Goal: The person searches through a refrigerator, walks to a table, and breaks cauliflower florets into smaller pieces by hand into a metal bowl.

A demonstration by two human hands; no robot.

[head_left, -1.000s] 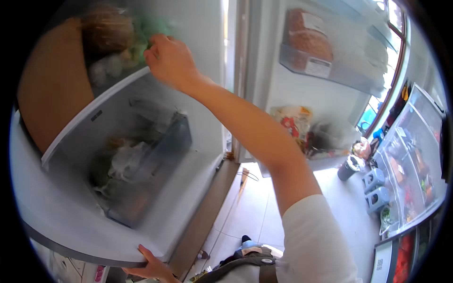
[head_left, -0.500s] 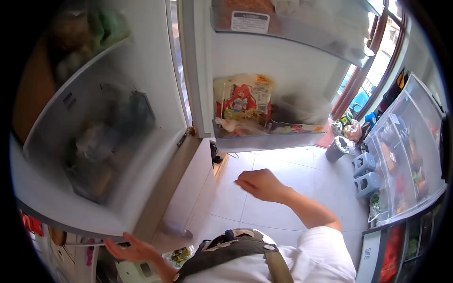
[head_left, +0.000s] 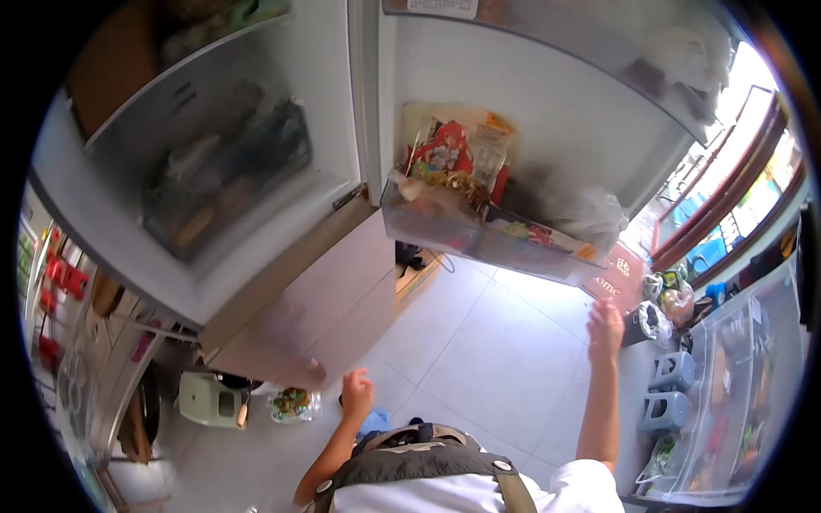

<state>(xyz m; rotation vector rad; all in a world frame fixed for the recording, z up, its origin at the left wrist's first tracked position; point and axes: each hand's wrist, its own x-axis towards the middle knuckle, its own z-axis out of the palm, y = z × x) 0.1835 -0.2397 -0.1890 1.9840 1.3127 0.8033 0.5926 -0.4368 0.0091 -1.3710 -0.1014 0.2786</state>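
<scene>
My right hand is raised just below the outer corner of the open refrigerator door, fingers apart and holding nothing I can see. My left hand hangs in the air over the floor, in front of the lower cabinet front, its fingers loosely bent with nothing visible in them. The door's clear shelf bin holds a food packet with a red-haired cartoon figure and plastic bags. Inside the open compartment on the left, a clear drawer contains bagged items that look blurred.
A pale green stool and a bag of greens are on the floor at left. On the right stand grey-blue stools, a lined bin and a clear plastic cabinet. A red mat lies by the doorway.
My left hand has left the refrigerator's lower left edge and moved right. My right hand has moved right toward the door's outer corner, its fingers now spread. The view has shifted.
</scene>
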